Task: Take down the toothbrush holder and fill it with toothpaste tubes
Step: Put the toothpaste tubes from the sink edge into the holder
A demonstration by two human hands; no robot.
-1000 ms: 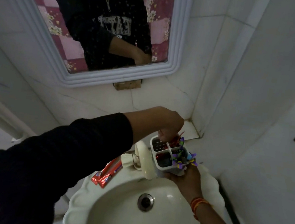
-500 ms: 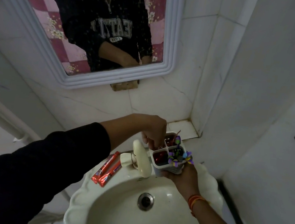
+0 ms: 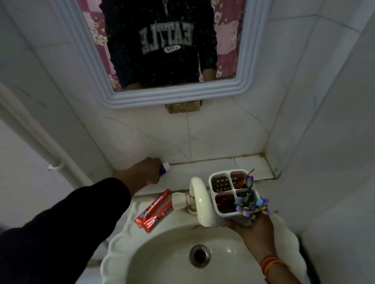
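- The right hand (image 3: 256, 230) cups the toothbrush holder (image 3: 232, 194) from below, upright over the sink (image 3: 122, 240), fingers wrapped on its base.
- Two red toothpaste tubes (image 3: 155, 211) lie on the rim at 9 o'clock from the holder, long axes toward 1 o'clock.
- Farther, at 10 o'clock, the left hand (image 3: 147, 171) closes on a purple tube (image 3: 164, 168), cap toward the holder at 3 o'clock; the front-left compartment looks the easiest target.

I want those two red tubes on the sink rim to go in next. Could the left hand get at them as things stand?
Probably yes, but not at once: the left hand is closed on another tube at the ledge. The two red tubes lie uncovered just beside that forearm, left of the tap.
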